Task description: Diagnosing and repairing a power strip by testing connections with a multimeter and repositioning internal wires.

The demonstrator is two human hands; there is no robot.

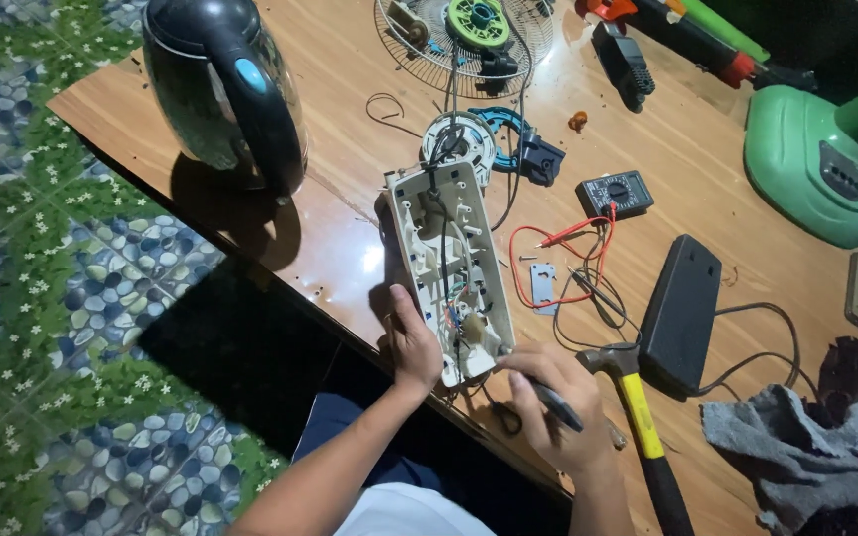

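While both hands work at the lower centre of the frame, the lines run outward:
Left grip: left hand [411, 342] clamped on the near edge of the opened cream housing [449, 268].
Right grip: right hand [553, 407] closed around a dark slim tool [556, 405], tip at the housing's near end.
Progress: cover off, wiring bared; reassembly apparently left.
Nearby: yellow-handled hammer [638, 402], multimeter [614, 194], kettle [225, 84] on the worktop [350, 248].

left hand [411, 342] steadies casing [449, 266] | right hand [548, 402] grips tool [555, 405]
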